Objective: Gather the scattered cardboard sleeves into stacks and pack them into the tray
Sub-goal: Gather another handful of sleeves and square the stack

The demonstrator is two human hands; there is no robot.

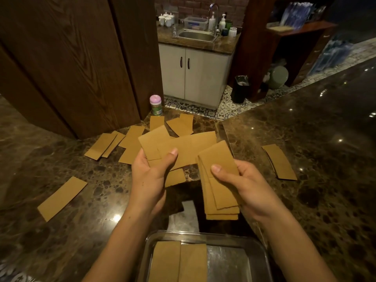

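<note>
My left hand [151, 176] grips a loose fan of brown cardboard sleeves [179, 147], thumb on top. My right hand [242, 184] holds a neater stack of sleeves [220, 190], thumb pressed on its upper face. Both bundles hang above the marble counter. A metal tray [258, 259] sits at the bottom edge with two stacks of sleeves [179, 261] lying side by side in its left part. Loose sleeves lie scattered: one at the left [62, 198], several behind my hands [114, 144], and a small stack at the right [279, 161].
A pink-lidded jar [156, 105] stands at the counter's far corner beside a dark wood panel [71, 64]. Beyond the counter are a sink cabinet [195, 74] and a black bin [241, 89] on tiled floor. The counter stretches away to the right [325, 123].
</note>
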